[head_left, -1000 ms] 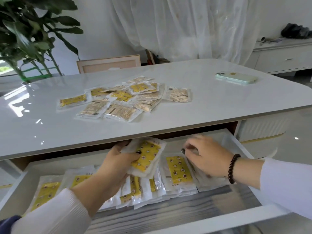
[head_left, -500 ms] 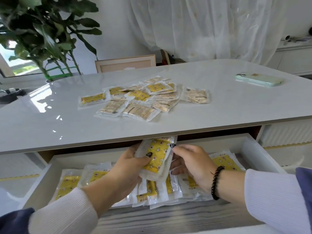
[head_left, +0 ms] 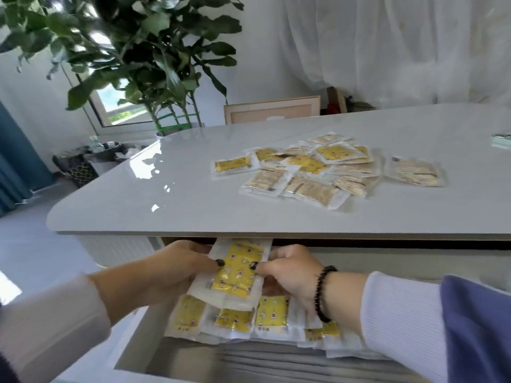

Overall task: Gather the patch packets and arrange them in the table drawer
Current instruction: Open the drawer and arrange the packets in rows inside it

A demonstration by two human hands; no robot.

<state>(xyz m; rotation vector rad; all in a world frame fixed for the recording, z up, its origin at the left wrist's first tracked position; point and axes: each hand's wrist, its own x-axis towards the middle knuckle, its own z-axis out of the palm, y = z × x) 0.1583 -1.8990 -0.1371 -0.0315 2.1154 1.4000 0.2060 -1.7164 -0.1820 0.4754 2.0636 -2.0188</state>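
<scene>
A small stack of yellow patch packets (head_left: 237, 275) hangs above the open drawer (head_left: 138, 346), just below the table edge. My left hand (head_left: 177, 268) grips its left side, thumb on top. My right hand (head_left: 287, 270) grips its right side, thumb on the yellow face. Under the held stack, a row of several packets (head_left: 269, 316) lies overlapping in the drawer. A loose pile of several more packets (head_left: 323, 170) is spread on the white tabletop (head_left: 166, 194).
A single packet (head_left: 414, 172) lies to the right of the pile. A phone (head_left: 502, 140) shows at the table's far right edge. A large leafy plant (head_left: 154, 51) and a framed board (head_left: 272, 109) stand behind the table. Black bins (head_left: 83, 161) stand on the floor at left.
The view has swung left. My right hand has come over from the drawer's right side and taken the right edge of the stack that my left hand held.
</scene>
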